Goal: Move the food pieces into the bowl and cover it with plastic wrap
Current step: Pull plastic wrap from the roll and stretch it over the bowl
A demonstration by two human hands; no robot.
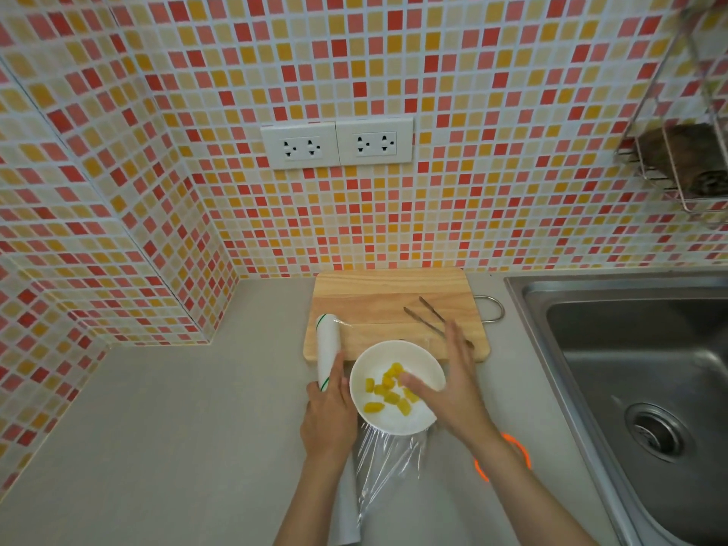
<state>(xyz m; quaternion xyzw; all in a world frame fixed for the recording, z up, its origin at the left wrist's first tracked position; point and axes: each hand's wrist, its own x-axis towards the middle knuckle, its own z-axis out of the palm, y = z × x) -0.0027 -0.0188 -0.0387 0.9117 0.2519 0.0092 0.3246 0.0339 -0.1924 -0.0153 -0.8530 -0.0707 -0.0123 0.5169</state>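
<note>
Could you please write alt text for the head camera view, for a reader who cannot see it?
Seen from above, a white bowl of yellow food pieces sits on a grey counter, with plastic wrap trailing from under it. The left hand holds the wrap roll; the right hand lies open over the bowl.

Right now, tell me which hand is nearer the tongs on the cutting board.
Right. The right hand lies over the bowl's right rim, its fingertips reaching the tongs. The left hand holds the wrap roll left of the bowl.

Steel sink (pixel 630 348), wall sockets (pixel 337 145), tongs (pixel 427 315) on cutting board (pixel 374 297)
</note>
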